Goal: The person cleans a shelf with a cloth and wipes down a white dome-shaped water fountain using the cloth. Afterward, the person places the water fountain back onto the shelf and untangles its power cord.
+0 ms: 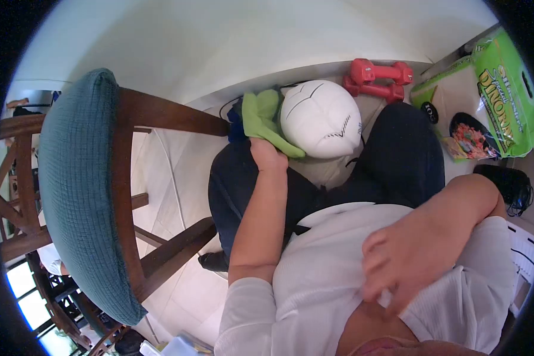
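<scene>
My left hand (267,155) is closed on a soft green cloth (261,118), its fingertips mostly hidden under the fabric. Beside it, on the floor between my bent legs and the wall, lies a round white object (320,118) with black stitch-like lines. A dark blue cloth (236,121) shows behind the green one. My right hand (406,261) rests at the collar of my white shirt (332,261). Its fingers are bent but apart, slightly blurred, and I see nothing held in them.
A chair with a teal cushion (80,196) stands close on the left. Two red dumbbells (382,80) lie against the wall. At the right are a green rice bag (504,95) and a black item with cables (507,187). A white cable (173,172) crosses the floor.
</scene>
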Motion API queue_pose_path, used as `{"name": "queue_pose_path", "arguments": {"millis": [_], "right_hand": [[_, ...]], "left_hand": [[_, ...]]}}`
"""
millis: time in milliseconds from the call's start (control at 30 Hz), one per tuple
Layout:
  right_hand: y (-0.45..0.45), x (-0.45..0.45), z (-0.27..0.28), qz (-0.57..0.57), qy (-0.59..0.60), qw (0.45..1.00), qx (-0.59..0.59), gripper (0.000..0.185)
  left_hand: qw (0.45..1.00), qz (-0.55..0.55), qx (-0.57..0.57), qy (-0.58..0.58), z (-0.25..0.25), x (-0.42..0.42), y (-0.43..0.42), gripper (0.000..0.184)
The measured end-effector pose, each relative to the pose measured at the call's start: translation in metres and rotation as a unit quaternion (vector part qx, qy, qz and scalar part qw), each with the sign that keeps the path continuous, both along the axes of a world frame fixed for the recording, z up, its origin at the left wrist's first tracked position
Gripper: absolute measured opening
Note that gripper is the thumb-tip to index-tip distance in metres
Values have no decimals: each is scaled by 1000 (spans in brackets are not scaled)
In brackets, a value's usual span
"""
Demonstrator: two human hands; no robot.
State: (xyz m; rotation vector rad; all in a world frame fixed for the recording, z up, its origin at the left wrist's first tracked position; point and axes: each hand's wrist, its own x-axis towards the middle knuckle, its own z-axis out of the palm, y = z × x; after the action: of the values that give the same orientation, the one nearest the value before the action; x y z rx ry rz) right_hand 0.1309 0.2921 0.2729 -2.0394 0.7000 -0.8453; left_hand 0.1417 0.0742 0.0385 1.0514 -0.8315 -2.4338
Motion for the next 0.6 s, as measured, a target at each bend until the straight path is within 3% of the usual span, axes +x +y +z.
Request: {"name": "queue_pose_path", "arguments": {"millis": [100,200,267,333,367,400,500,533,600], "right_hand": [[6,-3,20,21,116,992,36,33],[4,2,25,41,152,987,31,28],[8,9,9,-72,-119,985,100,24],[10,17,-1,-137,-356,910,160,21],[6,20,-1,-142,-452,861,185,19],[1,23,0,-146,-544,800,209,18],[-17,32,-4,-154,-655,717,180,17],[-20,35,-6,-160,-666,709,166,17],[-22,43,-8,-171,-681,698,141,17]], "left_hand": [[1000,7,0,19,-11,2,-5,42],[999,-7,4,44,0,0,-2,41],[997,-25,12,77,2,-1,0,41],[991,-52,23,119,-2,-2,-2,42],[995,-46,-23,83,-1,0,1,46],[997,-43,6,67,-4,0,-2,45],[982,-115,-38,143,-30,5,-11,42],[986,-96,7,136,-5,-2,-2,40],[986,-124,-21,107,6,-3,5,39]]}}
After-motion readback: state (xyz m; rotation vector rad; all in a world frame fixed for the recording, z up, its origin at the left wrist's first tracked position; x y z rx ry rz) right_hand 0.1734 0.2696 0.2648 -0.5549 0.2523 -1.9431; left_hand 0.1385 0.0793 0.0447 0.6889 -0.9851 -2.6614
